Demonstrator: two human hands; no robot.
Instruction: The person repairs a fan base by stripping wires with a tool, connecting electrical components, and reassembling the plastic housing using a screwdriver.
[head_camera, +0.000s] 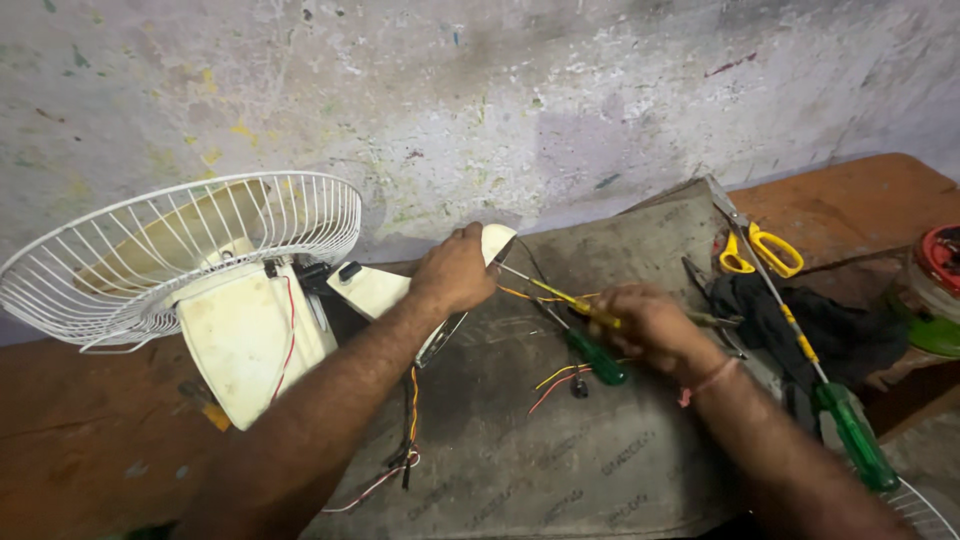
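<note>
My left hand clamps the cream fan base near the mat's back edge. My right hand pinches a yellow-handled tool; its tip vanishes behind the base. A green screwdriver lies just beside it, partly under my fingers. The fan's inside is hidden. I see the grey mat covering a reddish worktop against a stained wall.
</note>
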